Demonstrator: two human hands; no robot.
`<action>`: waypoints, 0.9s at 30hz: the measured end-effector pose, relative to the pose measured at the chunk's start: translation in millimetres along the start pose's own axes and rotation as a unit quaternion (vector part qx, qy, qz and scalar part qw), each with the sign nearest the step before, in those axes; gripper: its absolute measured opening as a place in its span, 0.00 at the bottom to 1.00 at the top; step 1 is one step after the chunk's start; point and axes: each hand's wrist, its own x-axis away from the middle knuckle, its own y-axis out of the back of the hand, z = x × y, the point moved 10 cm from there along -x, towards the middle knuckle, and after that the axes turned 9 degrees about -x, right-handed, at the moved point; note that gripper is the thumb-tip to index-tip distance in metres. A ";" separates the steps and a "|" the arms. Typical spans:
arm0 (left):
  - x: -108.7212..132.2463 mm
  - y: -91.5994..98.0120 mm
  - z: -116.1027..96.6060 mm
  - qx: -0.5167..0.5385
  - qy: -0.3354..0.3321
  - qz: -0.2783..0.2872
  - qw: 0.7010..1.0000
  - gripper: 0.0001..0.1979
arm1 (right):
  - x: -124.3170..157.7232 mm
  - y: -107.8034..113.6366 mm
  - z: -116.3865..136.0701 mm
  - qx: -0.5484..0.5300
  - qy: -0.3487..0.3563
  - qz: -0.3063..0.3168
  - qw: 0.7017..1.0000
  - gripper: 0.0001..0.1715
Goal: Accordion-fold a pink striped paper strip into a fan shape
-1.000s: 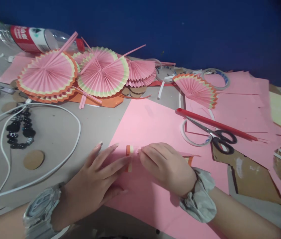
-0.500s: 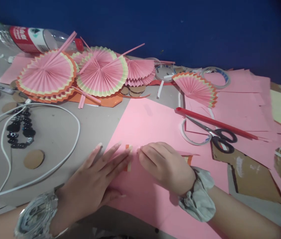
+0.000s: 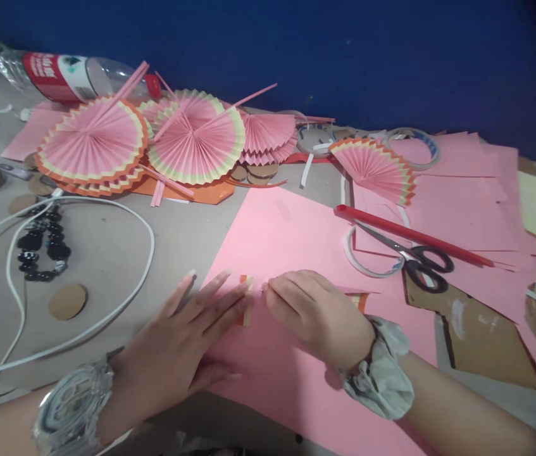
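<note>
I see my left hand (image 3: 186, 335) spread flat with its fingers straight, the tips pressing the orange-and-cream end of the folded paper strip (image 3: 245, 299) onto the pink sheet (image 3: 286, 234) at the near middle of the table (image 3: 106, 266). My right hand (image 3: 317, 313) is curled closed over the rest of that strip, its fingertips just beside the left ones, and an orange corner pokes out near the wrist. Scissors (image 3: 414, 259) and a red stick (image 3: 410, 235) lie to the right, paper fans (image 3: 192, 142) sit further back, and a white cable (image 3: 120, 297) loops at the left.

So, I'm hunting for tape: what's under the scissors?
A white ring lies under the scissors' blades, on pink paper. Anything beneath that paper is covered.
</note>
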 end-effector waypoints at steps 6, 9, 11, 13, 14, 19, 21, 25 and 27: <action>-1.2 0.5 -0.6 -0.008 -0.004 -0.002 1.000 0.36 | 10.6 -3.7 11.2 0.028 0.070 0.049 0.996 0.13; -0.7 -1.7 -2.3 -0.012 -0.017 0.011 1.000 0.37 | 20.2 -4.3 8.1 0.036 0.052 0.084 0.994 0.21; 0.3 -3.5 -1.9 -0.010 -0.017 0.019 1.000 0.37 | 26.5 -4.1 4.8 0.053 0.031 0.097 0.993 0.23; 1.6 -4.8 -1.8 -0.007 -0.016 0.023 1.000 0.37 | 31.5 -4.1 3.2 0.067 0.020 0.103 0.992 0.24; 2.1 -4.9 -1.4 -0.006 -0.014 0.023 1.000 0.37 | 33.2 -4.1 2.9 0.070 0.018 0.105 0.992 0.25; 1.8 -3.9 0.1 -0.005 -0.008 0.023 1.000 0.37 | 36.9 -4.4 2.8 0.068 0.028 0.111 0.991 0.27; 0.5 -2.7 1.0 -0.009 -0.010 0.024 1.000 0.36 | 38.0 -4.5 3.3 0.072 0.030 0.115 0.990 0.28; -1.0 -0.4 4.4 -0.017 -0.010 0.020 1.000 0.35 | 39.8 -3.1 4.6 0.093 0.017 0.118 0.989 0.32; -1.5 0.1 5.5 -0.019 -0.009 0.017 1.000 0.36 | 40.4 -2.8 6.2 0.105 0.010 0.121 0.987 0.33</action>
